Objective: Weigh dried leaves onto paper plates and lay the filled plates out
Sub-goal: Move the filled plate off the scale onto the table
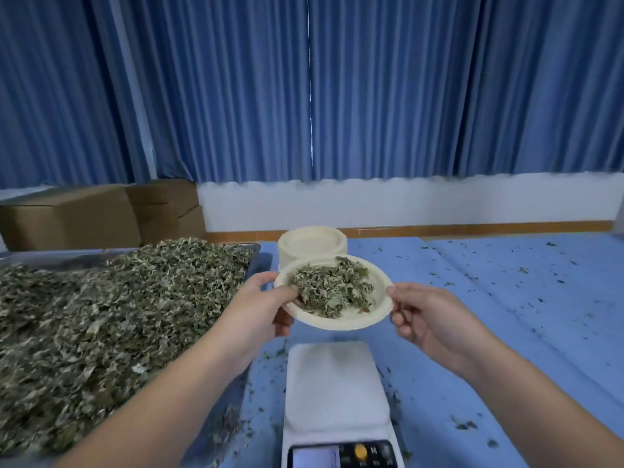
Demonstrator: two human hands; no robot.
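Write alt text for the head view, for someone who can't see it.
Left hand and right hand hold a paper plate of dried leaves by its rim, near the empty scale. A leaf-heaped tray lies to the left, a plate stack behind.

Soft, even, bluish daylight fills the room, and a thin bright slit glows where the curtains (pixel 405 96) meet. Shadows are faint. Wide-angle distortion bends the edges, and the leaf pile (pixel 84 332) at lower left looks smeared.
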